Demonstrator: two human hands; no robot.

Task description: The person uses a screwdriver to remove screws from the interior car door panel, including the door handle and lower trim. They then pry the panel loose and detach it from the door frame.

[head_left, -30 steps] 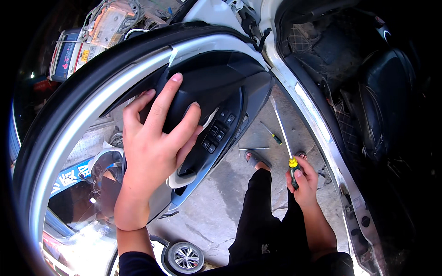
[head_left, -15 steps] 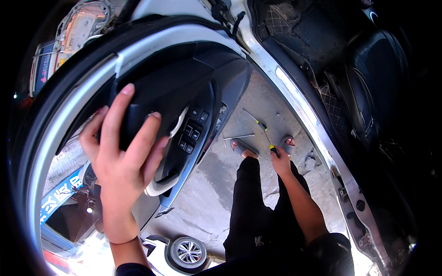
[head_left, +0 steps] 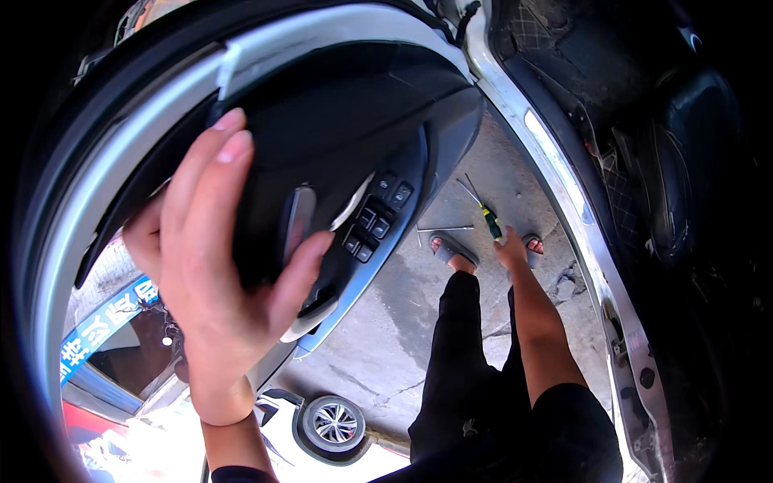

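Note:
My left hand [head_left: 221, 274] is over the black inner panel [head_left: 338, 97] of a car door, fingers stretched toward the window edge and thumb apart. It holds nothing; whether the fingertips press on the panel is hard to tell. Near the thumb are the silvery inside door handle [head_left: 353, 201] and a cluster of window switches [head_left: 378, 216]. Low by my legs, my right hand [head_left: 510, 248] closes on a green-and-black screwdriver [head_left: 491, 222]. Two thin shafts show beyond its handle, so a second screwdriver may lie behind it on the ground.
A T-shaped metal bar tool [head_left: 445, 229] lies on the concrete floor [head_left: 378, 322] by my sandalled foot. The silver car sill [head_left: 547, 153] and dark seat [head_left: 684, 161] are at right. Behind the door stands a white car with a visible wheel [head_left: 333, 423].
My left hand's fingers have drawn together and its thumb has swung out. The screwdriver in my right hand now overlaps the spot where another one showed on the floor. The view has shifted.

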